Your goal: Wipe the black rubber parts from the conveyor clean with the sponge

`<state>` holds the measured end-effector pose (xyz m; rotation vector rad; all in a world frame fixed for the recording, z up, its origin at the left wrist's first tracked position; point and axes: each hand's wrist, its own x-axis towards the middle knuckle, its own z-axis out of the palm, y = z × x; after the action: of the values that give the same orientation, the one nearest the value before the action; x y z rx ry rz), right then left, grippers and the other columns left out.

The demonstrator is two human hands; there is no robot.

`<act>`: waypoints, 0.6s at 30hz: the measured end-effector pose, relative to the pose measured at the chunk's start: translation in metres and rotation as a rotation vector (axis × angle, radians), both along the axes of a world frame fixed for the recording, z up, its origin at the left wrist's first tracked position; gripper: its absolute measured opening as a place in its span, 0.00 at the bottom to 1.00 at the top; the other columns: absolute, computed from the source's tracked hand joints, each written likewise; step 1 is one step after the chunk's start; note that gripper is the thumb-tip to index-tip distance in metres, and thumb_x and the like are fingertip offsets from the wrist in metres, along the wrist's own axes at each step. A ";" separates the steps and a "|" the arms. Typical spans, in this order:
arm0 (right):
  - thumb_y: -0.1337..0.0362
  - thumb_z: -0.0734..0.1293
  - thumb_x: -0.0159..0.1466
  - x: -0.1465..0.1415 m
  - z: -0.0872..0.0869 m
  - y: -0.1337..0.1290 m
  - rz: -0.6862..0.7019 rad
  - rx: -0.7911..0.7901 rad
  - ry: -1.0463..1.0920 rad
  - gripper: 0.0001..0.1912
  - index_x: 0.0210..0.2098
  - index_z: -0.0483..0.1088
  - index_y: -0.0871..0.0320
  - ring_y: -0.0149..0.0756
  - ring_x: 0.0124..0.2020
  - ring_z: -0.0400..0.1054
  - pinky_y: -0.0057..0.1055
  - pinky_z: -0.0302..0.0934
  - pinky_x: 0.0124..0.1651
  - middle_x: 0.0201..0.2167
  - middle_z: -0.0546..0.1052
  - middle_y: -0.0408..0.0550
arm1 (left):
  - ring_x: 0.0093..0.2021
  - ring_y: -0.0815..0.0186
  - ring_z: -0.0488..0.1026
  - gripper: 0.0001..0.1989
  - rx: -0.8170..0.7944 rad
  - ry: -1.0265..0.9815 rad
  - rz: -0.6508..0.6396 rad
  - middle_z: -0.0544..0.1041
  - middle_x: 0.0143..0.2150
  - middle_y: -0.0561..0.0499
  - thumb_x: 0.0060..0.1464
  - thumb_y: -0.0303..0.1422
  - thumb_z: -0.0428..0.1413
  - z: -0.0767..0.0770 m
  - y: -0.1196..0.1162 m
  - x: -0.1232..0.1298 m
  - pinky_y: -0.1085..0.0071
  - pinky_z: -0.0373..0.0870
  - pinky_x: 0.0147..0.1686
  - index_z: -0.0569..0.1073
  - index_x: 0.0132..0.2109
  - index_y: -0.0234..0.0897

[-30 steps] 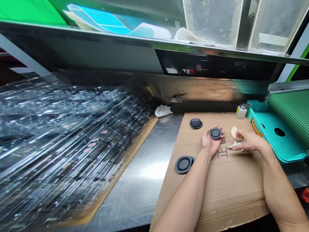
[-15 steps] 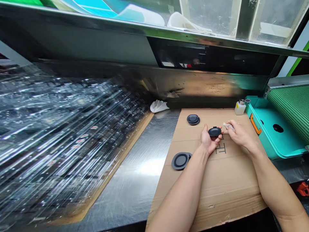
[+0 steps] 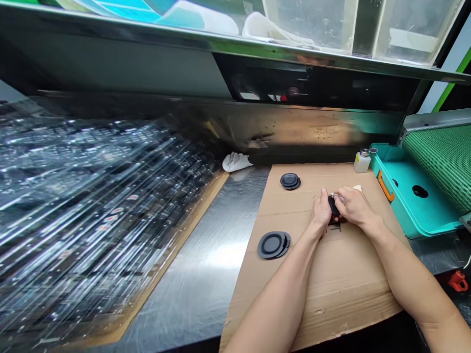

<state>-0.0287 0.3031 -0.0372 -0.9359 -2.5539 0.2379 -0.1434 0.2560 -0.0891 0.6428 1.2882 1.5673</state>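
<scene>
- The left hand point(image 3: 321, 212) and the right hand point(image 3: 353, 205) meet above the middle of a cardboard sheet point(image 3: 331, 299), which lies on a stainless steel table point(image 3: 206, 260).
- The left grip is curled around a black rubber-like disc point(image 3: 333, 206), cradling it from the side. The disc sits between the two hands, just above the sheet, and is mostly hidden by the fingers.
- The right grip is a close pinch on a white cloth scrap point(image 3: 336, 197), which is pressed against the top of the disc.
- The step in hand looks like working the cloth over the disc at close quarters. The next move seems to call for a steady left hand and the cloth kept on the disc's surface.
- The disc is round, so it has no long axis. It seems tilted, with its face turned toward the right hand, though the fingers make this hard to confirm. The cloth's length runs roughly across the view into the disc.
- A small stack of black discs point(image 3: 290, 181) sits farther along the sheet, and a larger stack of black discs point(image 3: 273, 245) lies nearer the sheet's left edge.
- A small plastic bottle point(image 3: 362, 162) stands at the sheet's far corner, beside a teal tray point(image 3: 415, 215). A sliver of cream pad point(image 3: 356, 188) shows just past the right hand.
- Printed characters point(image 3: 336, 228) on the cardboard are partly covered by the hands.
</scene>
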 end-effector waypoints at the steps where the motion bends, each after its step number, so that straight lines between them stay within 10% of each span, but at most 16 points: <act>1: 0.65 0.60 0.69 0.000 0.001 -0.001 -0.016 0.004 -0.020 0.10 0.38 0.73 0.57 0.37 0.39 0.70 0.30 0.56 0.41 0.38 0.77 0.50 | 0.13 0.66 0.67 0.33 0.003 0.014 0.001 0.73 0.16 0.47 0.60 0.60 0.44 -0.002 0.000 -0.001 0.72 0.60 0.12 0.74 0.28 0.36; 18: 0.65 0.60 0.67 -0.002 -0.001 0.001 -0.028 -0.032 -0.040 0.10 0.39 0.73 0.56 0.38 0.40 0.71 0.29 0.55 0.41 0.40 0.79 0.50 | 0.12 0.65 0.66 0.30 -0.055 0.065 -0.001 0.73 0.16 0.47 0.63 0.54 0.46 0.000 0.001 -0.002 0.71 0.60 0.13 0.78 0.30 0.35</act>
<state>-0.0309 0.3041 -0.0383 -0.9966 -2.5785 0.2547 -0.1454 0.2568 -0.0896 0.6642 1.3741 1.5155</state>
